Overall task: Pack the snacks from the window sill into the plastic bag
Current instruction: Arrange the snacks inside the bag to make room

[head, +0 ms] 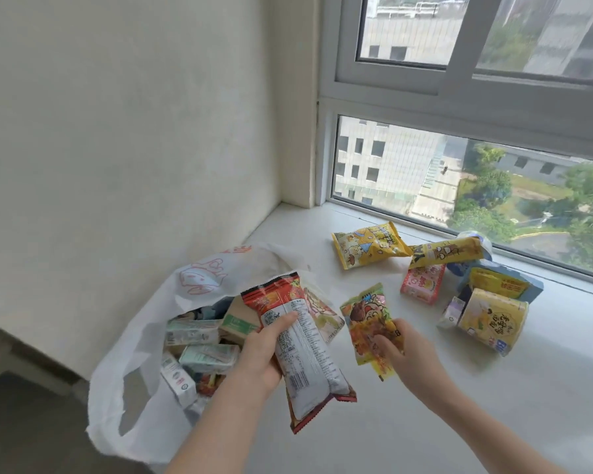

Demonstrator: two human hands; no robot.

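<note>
Our left hand [261, 354] grips a long red-and-white snack packet [300, 347], thumb across its back label; print too small to read. It's held just above the mouth of the white plastic bag [134, 354], which slumps at the sill's left end w/ small cartons inside and a pink cartoon print on its side. Our right hand [399, 350] pinches a green-orange cartoon packet [370, 323] over the window sill [425, 422]. Further right, on the sill near the glass: a yellow chip bag [370, 244], a yellow packet [445, 254] reading "YA…", a pink packet [421, 283], a yellow tub [490, 319] on its side.
</note>
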